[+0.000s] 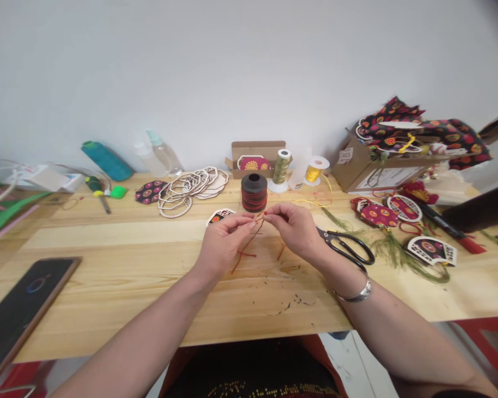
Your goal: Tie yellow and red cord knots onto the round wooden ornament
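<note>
My left hand (226, 246) and my right hand (292, 229) meet above the wooden table (108, 249), with their fingertips pinching a thin red cord (248, 243). Loose ends of the cord hang down below my left hand. Just beyond my fingers stands a dark spool wound with black and red thread (254, 193). Black-handled scissors (348, 247) lie close to my right wrist, apart from the hand. A silver bangle (354, 291) circles my right wrist.
A black phone (22, 315) lies at the left. Laser-cut wooden rings (191, 190), gold and green thread spools, a bottle, and a cardboard box holding patterned fabric (382, 160) line the back. Fabric-and-wood ornaments with green tassels lie at the right. Small thread scraps dot the table.
</note>
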Available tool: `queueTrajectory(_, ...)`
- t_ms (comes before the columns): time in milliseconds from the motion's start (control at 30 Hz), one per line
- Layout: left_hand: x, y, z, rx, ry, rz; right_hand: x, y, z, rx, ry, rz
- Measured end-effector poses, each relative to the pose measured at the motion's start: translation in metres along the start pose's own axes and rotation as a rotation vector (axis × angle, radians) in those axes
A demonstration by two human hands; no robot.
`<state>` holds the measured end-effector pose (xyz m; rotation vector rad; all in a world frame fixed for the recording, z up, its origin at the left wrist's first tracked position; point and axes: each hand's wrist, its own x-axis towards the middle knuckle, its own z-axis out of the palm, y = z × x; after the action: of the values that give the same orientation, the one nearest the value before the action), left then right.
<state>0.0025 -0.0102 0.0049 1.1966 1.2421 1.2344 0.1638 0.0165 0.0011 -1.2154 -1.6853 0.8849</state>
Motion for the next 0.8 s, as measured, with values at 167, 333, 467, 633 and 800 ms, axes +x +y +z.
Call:
queueTrajectory(167,-0.002,-0.002,-0.001,0.108,-0.012,0.110,0.001,0.002,0.000,-0.026,0.047,0.002)
queueTrajectory(333,-0.005,-0.005,0.001,0.283,-0.057,0.253,0.003,0.000,0.000,0.273,-0.001,0.196)
queueTrajectory(467,-0.006,-0.011,0.001,0.384,-0.048,0.384,0.003,-0.004,0.000,0.418,-0.057,0.263)
queueTrajectory(633,-0.006,-0.019,0.000,0.518,-0.101,0.467,0.002,-0.009,-0.001,0.559,-0.112,0.300)
queueTrajectory(800,-0.006,-0.020,0.001,0.478,-0.164,0.440,0.001,-0.012,-0.003,0.701,-0.183,0.302)
